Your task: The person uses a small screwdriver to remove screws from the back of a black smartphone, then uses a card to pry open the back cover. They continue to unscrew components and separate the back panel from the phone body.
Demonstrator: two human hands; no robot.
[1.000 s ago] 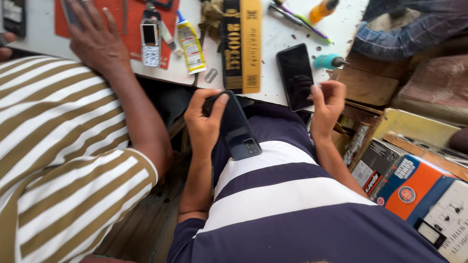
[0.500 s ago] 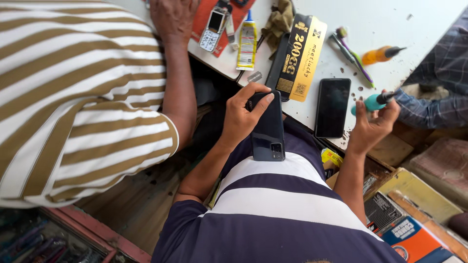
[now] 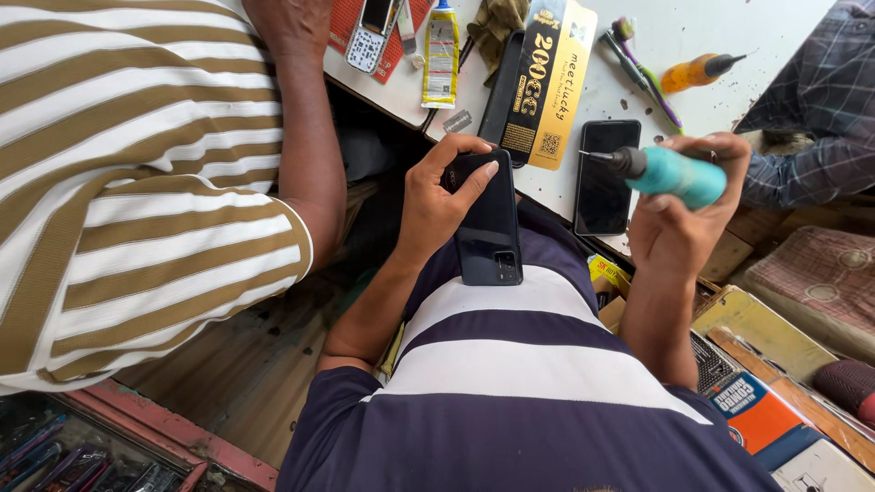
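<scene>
My left hand (image 3: 436,196) grips a dark smartphone (image 3: 488,223), back side up with its camera block toward my chest, held against my striped shirt. My right hand (image 3: 682,214) is closed around a teal-handled screwdriver (image 3: 670,173), its black tip pointing left over the table edge. Just beneath that tip a second black phone (image 3: 604,178) lies flat on the white table (image 3: 729,27), screen up.
A person in a brown-striped shirt (image 3: 118,155) stands at my left, arm reaching onto the table. On the table lie a yellow-black box (image 3: 547,82), a glue tube (image 3: 440,46), a small keypad phone (image 3: 369,36), an orange-handled tool (image 3: 697,71) and a toothbrush (image 3: 643,64). Boxes (image 3: 766,410) sit at right.
My right hand has picked up the teal screwdriver from the table and brought it toward me. The left hand keeps holding the dark phone; the view has shifted down.
</scene>
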